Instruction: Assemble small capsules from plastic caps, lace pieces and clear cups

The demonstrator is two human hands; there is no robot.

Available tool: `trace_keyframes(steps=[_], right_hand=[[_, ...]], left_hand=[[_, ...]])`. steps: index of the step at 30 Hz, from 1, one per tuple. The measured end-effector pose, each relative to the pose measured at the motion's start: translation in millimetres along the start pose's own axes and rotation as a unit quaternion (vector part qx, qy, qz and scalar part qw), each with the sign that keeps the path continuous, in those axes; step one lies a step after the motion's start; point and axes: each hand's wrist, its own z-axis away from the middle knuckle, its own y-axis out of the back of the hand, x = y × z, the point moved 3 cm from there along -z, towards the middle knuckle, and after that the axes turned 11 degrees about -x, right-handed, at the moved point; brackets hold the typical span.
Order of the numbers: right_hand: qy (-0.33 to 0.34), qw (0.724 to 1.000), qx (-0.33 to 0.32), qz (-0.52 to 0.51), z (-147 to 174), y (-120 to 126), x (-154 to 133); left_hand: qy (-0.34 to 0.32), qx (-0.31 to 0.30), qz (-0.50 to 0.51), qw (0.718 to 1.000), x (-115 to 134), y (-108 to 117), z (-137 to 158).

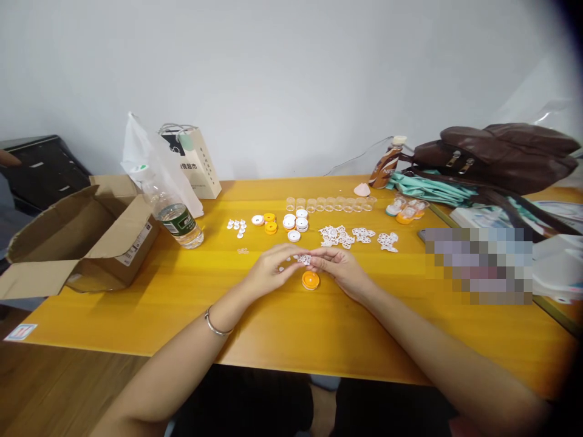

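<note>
Between my fingertips is a small white openwork plastic piece (304, 259). My left hand (274, 267) pinches it from the left, and my right hand (341, 270) grips its right side with thumb and finger. Just below them on the table lies a round orange part (310, 280) with a white rim and a small centre post. Beyond my hands sit white and orange round parts (295, 224), small white knob-shaped pieces (237, 226) and loose white lattice pieces (337, 236). Some tiny pale rings (243, 250) lie left of my left hand.
A row of clear round cups (330, 205) stands farther back. At the left are an open cardboard box (104, 243), a water bottle (180, 224) and a paper bag (200, 164). Toward the right are a drink bottle (385, 164), assembled pieces (407, 209) and a brown bag (492, 155).
</note>
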Motion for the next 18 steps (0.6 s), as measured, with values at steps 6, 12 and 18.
trace_keyframes(steps=[6,12,18], right_hand=[[0.01,1.0,-0.001,-0.019,-0.2,3.0,-0.9],[0.005,1.0,0.005,-0.019,0.2,6.0,1.0],[0.012,1.0,0.003,-0.02,-0.2,6.9,2.2]], left_hand=[[-0.043,-0.002,-0.04,0.998,2.9,1.0,-2.0],[-0.054,-0.011,-0.102,0.993,4.3,2.9,-3.6],[-0.039,-0.021,-0.105,0.993,3.7,0.5,-4.6]])
